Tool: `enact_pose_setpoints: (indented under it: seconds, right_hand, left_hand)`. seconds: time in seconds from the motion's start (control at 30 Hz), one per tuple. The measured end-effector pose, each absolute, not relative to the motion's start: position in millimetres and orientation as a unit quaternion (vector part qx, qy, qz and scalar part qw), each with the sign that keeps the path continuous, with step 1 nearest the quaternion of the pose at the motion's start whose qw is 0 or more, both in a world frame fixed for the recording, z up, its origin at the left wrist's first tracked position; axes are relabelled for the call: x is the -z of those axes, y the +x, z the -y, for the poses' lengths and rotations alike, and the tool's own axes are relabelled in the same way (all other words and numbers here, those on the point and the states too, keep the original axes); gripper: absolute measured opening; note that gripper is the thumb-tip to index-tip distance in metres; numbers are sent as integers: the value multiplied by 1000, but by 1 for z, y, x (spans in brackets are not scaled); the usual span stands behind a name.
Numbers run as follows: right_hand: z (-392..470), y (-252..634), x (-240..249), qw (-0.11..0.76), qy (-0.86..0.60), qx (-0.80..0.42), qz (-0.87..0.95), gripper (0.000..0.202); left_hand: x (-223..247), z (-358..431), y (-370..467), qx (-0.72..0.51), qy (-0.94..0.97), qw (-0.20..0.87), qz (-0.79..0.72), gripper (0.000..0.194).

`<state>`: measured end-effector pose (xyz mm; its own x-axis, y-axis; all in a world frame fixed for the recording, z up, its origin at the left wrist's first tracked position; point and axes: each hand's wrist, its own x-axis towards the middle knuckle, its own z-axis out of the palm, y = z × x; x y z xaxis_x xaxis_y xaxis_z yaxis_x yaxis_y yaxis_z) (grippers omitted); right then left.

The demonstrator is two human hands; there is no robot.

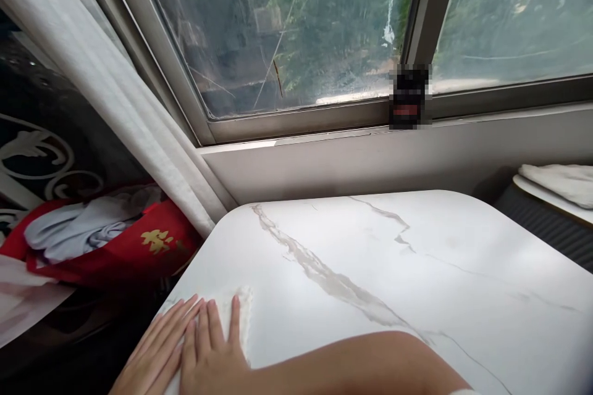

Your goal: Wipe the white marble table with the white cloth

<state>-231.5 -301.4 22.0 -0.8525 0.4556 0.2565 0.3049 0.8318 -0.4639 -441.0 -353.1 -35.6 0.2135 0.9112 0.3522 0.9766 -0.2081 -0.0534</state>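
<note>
A thin white cloth (244, 315) with a wavy edge lies flat on the white marble-patterned table (324, 241), near its left edge. It could be a wipe; most of it is under the hands. My right hand (210, 349) presses on it with fingers stretched out and the index finger spread from the others. Close against its left side, my left hand (160, 345) lies flat with straight fingers, partly over the table's left edge. Whether the left palm also touches the cloth is hidden. My right forearm crosses the table's front from the lower right.
A window (296, 31) with a metal frame rises behind the table. At left hang a white curtain (111, 86) and a red bag (115, 253) holding grey cloth. A folded white cloth (563, 182) lies on a dark ribbed piece (537, 222) at right.
</note>
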Motion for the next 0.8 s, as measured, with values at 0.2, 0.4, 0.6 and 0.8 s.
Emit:
enact_pose_setpoints:
  seconds: [0.2, 0.4, 0.6, 0.8]
  right_hand:
    - [255, -248, -27, 196, -277, -237, 910, 65]
    - [150, -266, -16, 240, -331, -167, 897, 59]
    - [68, -253, -11, 239, -398, -128, 876, 55]
    - [50, -243, -7, 255, -422, -108, 863, 53]
  left_hand:
    - [19, 289, -449, 113, -787, 127, 593, 55]
    - [15, 159, -453, 101, -772, 94, 620, 48]
    - [9, 53, -421, 129, -781, 60, 609, 45]
    - [8, 30, -403, 135, -791, 79, 592, 43]
